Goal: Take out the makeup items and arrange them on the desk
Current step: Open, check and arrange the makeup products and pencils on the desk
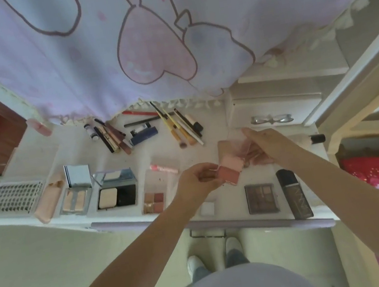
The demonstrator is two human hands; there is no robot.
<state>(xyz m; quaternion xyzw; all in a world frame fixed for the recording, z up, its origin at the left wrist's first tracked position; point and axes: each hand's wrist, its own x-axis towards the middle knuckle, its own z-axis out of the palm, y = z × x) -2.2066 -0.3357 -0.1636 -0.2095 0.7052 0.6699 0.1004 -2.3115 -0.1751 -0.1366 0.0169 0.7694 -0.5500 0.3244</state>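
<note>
Left hand [198, 179] grip pinches small open pink blush compact [230, 170] above desk [231, 201]; right hand [258, 146] grip holds clear pink pouch [232, 147] just behind it. Compact out, not yet set down.

Judged mostly done — pouch contents hidden. Already laid out: one lash tray [15, 200], two open mirrored compacts, two eyeshadow palettes, one dark foundation bottle [295, 194] — brushes and pencils in back clusters, too crowded to count.

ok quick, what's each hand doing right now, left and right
Left hand: pinching the open pink blush compact at its near edge.
Right hand: holding the compact's clear lid open.
</note>
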